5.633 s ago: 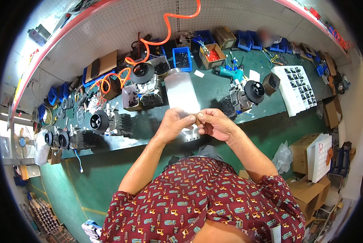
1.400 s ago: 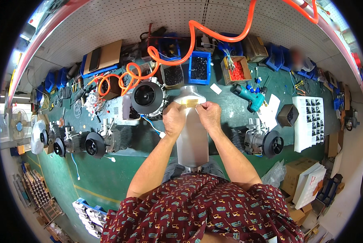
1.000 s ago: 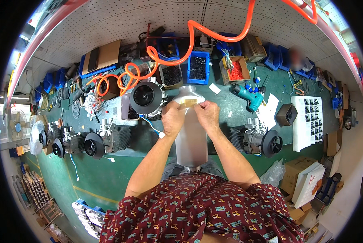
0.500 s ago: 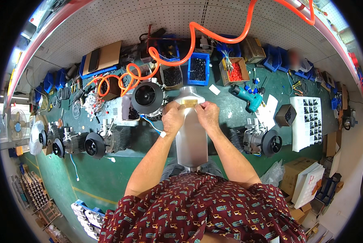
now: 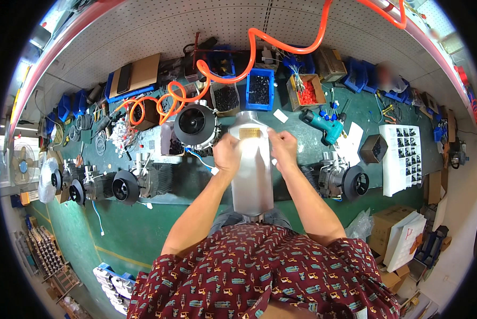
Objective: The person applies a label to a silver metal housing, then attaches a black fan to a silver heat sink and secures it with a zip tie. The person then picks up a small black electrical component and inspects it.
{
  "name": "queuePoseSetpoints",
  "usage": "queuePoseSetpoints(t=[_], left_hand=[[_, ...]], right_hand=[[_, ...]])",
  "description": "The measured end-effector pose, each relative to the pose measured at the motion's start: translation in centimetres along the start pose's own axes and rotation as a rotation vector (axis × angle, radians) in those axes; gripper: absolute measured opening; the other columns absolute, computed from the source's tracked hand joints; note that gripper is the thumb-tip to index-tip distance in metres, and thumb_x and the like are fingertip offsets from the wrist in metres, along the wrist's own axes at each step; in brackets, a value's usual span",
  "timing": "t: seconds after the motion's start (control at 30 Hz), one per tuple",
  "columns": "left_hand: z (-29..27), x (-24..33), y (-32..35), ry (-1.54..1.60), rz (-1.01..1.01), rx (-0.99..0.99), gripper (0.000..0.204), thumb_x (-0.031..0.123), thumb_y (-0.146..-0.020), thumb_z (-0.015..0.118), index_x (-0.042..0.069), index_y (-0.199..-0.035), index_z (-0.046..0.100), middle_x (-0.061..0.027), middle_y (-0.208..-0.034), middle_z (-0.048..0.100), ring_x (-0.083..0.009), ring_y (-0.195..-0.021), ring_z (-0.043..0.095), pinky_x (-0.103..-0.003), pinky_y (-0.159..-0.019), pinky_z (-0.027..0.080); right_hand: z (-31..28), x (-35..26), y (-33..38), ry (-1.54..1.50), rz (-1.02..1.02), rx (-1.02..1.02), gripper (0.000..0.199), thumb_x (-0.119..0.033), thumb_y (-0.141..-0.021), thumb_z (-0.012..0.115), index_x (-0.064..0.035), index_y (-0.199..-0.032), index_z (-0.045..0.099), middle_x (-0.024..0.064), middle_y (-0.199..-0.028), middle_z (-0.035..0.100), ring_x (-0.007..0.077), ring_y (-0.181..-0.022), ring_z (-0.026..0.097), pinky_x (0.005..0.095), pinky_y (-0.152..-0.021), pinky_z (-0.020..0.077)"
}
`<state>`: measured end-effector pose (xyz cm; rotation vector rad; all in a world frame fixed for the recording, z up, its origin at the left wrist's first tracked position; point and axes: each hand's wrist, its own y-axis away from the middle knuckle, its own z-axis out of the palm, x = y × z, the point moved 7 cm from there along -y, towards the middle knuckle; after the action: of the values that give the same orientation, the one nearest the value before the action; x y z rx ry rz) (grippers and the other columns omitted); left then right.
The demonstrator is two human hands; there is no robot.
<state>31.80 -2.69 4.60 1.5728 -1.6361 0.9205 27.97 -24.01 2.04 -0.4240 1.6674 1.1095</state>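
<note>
While both forearms reach forward, the left hand [image 5: 226, 153] and right hand [image 5: 283, 148] each grasp a side of the smooth, silvery metal cylinder housing [image 5: 252, 170], held upright above the green surface [image 5: 196, 183]; a finned black motor [image 5: 195, 125] sits just left.

Metal housing [image 5: 252, 170] at front-edge middle of surface [image 5: 196, 183], left hand [image 5: 226, 153] and right hand [image 5: 284, 147] on its sides. Round fan unit [image 5: 196, 125] just left. Parts bin [image 5: 259, 89] behind, near back edge. Power drill [image 5: 323, 122] right. Motor [image 5: 342, 179] at front edge, right.
</note>
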Motion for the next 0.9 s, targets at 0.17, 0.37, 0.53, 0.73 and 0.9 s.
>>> queuePoseSetpoints(t=[0.17, 0.37, 0.53, 0.73, 0.9], left_hand=[[-3.8, -0.7, 7.2, 0.157, -0.158, -0.116, 0.033, 0.016, -0.089, 0.077, -0.001, -0.071, 0.056, -0.0078, -0.062, 0.058, -0.0091, -0.059, 0.050, -0.031, -0.054, 0.044], [-5.7, -8.4, 13.7, 0.057, -0.241, -0.351, 0.029, 0.019, -0.090, 0.075, -0.004, -0.076, 0.061, -0.0109, -0.064, 0.063, -0.0125, -0.058, 0.056, -0.034, -0.056, 0.047], [-6.1, -8.0, 14.3, 0.043, -0.187, -0.406, 0.027, 0.020, -0.091, 0.074, -0.003, -0.081, 0.065, -0.0122, -0.065, 0.064, -0.0130, -0.059, 0.058, -0.035, -0.057, 0.048], [-4.1, 0.5, 11.7, 0.405, -0.138, -0.548, 0.021, 0.015, -0.093, 0.074, -0.004, -0.099, 0.069, -0.0075, -0.082, 0.069, -0.0085, -0.078, 0.062, -0.029, -0.071, 0.053], [-0.7, 6.3, 11.6, 0.434, 0.068, -0.686, 0.022, 0.014, -0.093, 0.074, -0.004, -0.106, 0.068, -0.0061, -0.090, 0.071, -0.0103, -0.085, 0.065, -0.029, -0.077, 0.055]], right_hand=[[-7.2, 4.4, 3.7, -0.085, 0.133, 0.069, 0.041, -0.030, -0.094, 0.074, -0.0132, -0.068, 0.046, -0.0036, -0.062, 0.046, 0.0071, -0.047, 0.038, 0.0262, -0.041, 0.0287], [-12.6, 14.9, 7.4, 0.090, 0.207, 0.089, 0.034, -0.028, -0.095, 0.072, -0.0141, -0.071, 0.054, -0.0028, -0.064, 0.051, 0.0075, -0.050, 0.042, 0.0269, -0.045, 0.0318], [-12.0, 14.9, 8.7, 0.084, 0.149, 0.097, 0.032, -0.026, -0.094, 0.074, -0.0143, -0.072, 0.054, -0.0039, -0.064, 0.050, 0.0066, -0.050, 0.041, 0.0264, -0.046, 0.0305], [-8.5, 5.5, 10.2, -0.235, 0.025, 0.143, 0.029, -0.024, -0.098, 0.072, -0.0113, -0.078, 0.054, -0.0057, -0.063, 0.046, 0.0044, -0.049, 0.038, 0.0241, -0.041, 0.0300], [-2.6, 1.2, 11.2, -0.434, 0.023, 0.069, 0.026, -0.024, -0.097, 0.072, -0.0109, -0.082, 0.056, -0.0057, -0.067, 0.048, 0.0046, -0.052, 0.039, 0.0226, -0.047, 0.0310]])
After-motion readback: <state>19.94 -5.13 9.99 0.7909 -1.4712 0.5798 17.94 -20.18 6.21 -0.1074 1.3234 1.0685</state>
